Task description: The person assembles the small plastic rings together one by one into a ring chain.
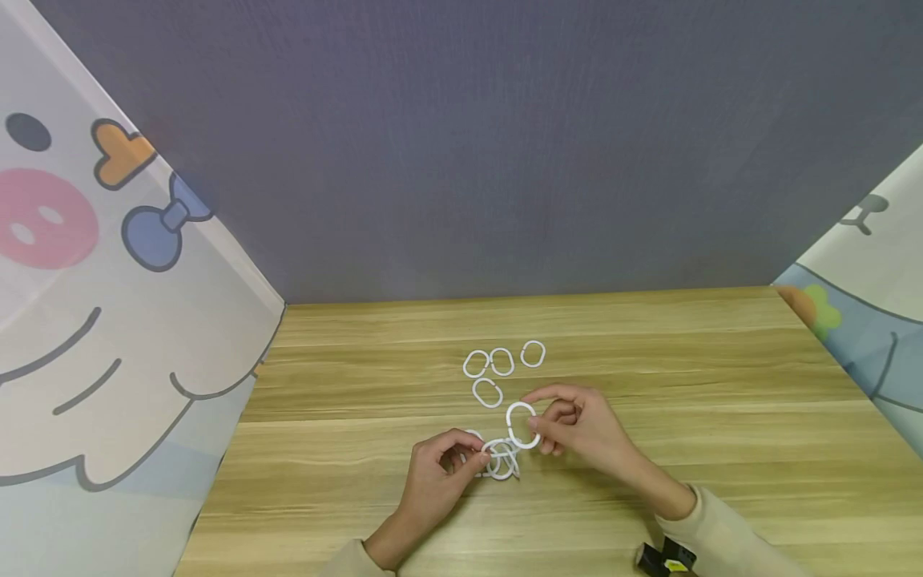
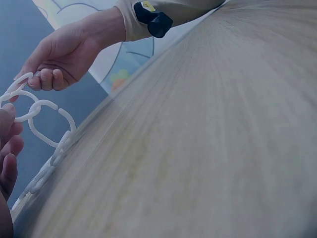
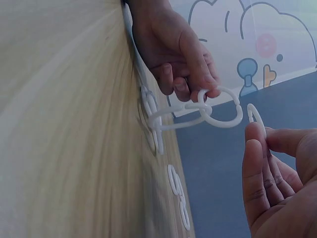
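White plastic C-shaped links make up the work. My left hand [image 1: 440, 473] pinches one link [image 3: 221, 125] between thumb and forefinger, low over the table. Another link [image 2: 32, 126] hooks through it and slants down to more links on the wood, as the left wrist view shows. With thumb and forefinger, my right hand [image 1: 587, 425] pinches a separate link [image 1: 508, 417], raised just right of the chain. In the right wrist view this link [image 3: 256, 113] appears edge-on, close beside the left hand's link. My fingers partly cover both held links.
Behind the hands, several loose white links lie on the wood-grain table [image 1: 346, 369], including a far right one [image 1: 522, 353] and a nearer one [image 1: 474, 391]. A grey panel [image 1: 505, 160] stands along the back edge, with cartoon-printed side walls [image 1: 72, 344].
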